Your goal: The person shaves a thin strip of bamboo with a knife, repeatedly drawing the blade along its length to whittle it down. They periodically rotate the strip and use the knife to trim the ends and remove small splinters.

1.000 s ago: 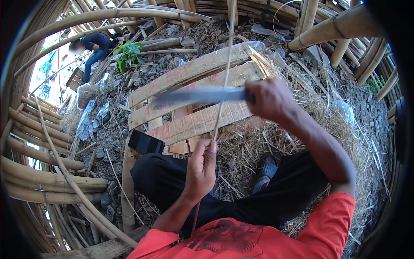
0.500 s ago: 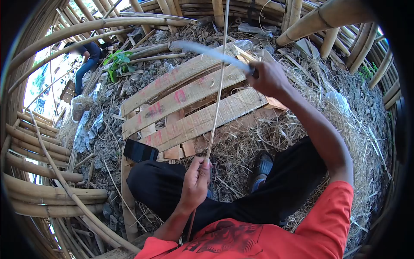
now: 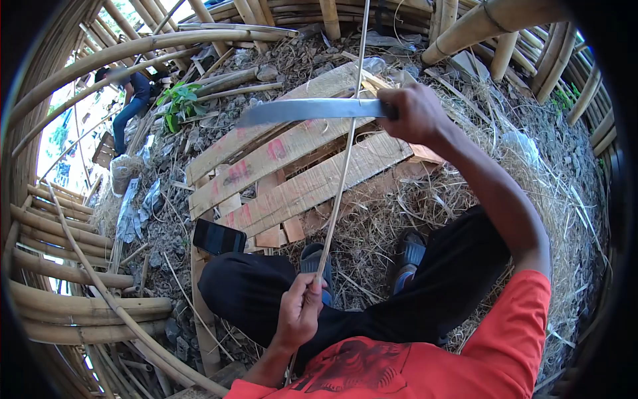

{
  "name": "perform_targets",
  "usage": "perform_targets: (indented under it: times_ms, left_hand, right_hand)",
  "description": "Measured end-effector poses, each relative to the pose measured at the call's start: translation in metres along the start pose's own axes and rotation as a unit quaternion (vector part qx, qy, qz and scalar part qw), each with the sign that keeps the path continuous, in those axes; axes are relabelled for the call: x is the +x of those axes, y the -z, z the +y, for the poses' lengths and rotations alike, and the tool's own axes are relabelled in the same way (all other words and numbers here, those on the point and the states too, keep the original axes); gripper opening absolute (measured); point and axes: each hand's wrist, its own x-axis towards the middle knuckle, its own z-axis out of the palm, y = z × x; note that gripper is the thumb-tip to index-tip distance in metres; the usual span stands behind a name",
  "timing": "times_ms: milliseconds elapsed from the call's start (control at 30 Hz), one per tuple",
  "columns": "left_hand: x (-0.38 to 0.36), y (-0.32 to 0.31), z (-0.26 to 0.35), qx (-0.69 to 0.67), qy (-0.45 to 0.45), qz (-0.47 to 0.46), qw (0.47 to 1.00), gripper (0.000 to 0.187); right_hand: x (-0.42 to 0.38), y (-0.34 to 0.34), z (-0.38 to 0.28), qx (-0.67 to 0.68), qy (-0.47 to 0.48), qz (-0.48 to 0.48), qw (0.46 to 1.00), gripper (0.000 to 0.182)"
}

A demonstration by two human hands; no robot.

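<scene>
My left hand [image 3: 299, 311] is closed round a long thin bamboo strip [image 3: 341, 189], low in front of my body. The strip runs up and away past the top of the view. In my right hand [image 3: 417, 114] is the dark handle of a machete [image 3: 312, 110]. Its broad curved blade points left and crosses the strip, apparently touching it at its edge. Behind the blade lies a pallet of wooden boards [image 3: 309, 189] with red marks.
A phone [image 3: 218, 237] leans by the pallet's near left corner. Bamboo poles [image 3: 86, 299] line the left side, and a thick pole [image 3: 495, 30] slants in at upper right. Straw and shavings [image 3: 372, 246] cover the ground. Another person [image 3: 129, 93] bends over at far left.
The machete blade has swung down from a slanted, blurred position to nearly level across the strip. My left hand has dropped lower with the strip, whose upper end has shifted right.
</scene>
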Motion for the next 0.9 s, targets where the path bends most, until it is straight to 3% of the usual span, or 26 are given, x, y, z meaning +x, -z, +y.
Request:
perform_targets:
  times_ms: [167,300,433,667,700,767,800,900]
  left_hand:
    - [-0.008,0.000,0.004,-0.048,0.033,-0.020,0.998,0.022]
    - [-0.015,-0.002,0.006,-0.084,0.053,-0.017,0.995,0.023]
    - [-0.037,0.003,-0.002,-0.074,0.075,-0.026,0.994,0.021]
    - [-0.068,0.015,-0.020,-0.010,0.125,-0.032,0.992,0.021]
    - [-0.069,0.017,-0.021,0.008,0.127,-0.031,0.991,0.021]
    - [-0.066,0.019,-0.023,0.076,0.101,-0.031,0.992,0.021]
    - [-0.065,0.020,-0.025,0.109,0.089,-0.030,0.990,0.021]
    - [-0.056,0.018,-0.026,0.110,0.097,-0.014,0.989,0.020]
  right_hand:
    - [-0.002,0.005,0.015,-0.022,-0.002,0.043,0.999,0.002]
    - [0.007,-0.002,0.027,-0.059,0.007,0.052,0.997,0.010]
    - [0.013,0.011,0.055,-0.016,-0.141,0.081,0.986,0.018]
    - [-0.002,0.000,0.132,0.049,-0.302,0.166,0.938,0.029]
    - [-0.005,-0.002,0.136,0.218,-0.359,0.182,0.889,0.030]
    - [-0.003,0.001,0.128,0.530,-0.430,0.195,0.705,0.034]
    - [-0.005,-0.001,0.121,0.598,-0.400,0.219,0.659,0.034]
    - [-0.009,0.020,0.087,0.694,-0.289,0.152,0.641,0.036]
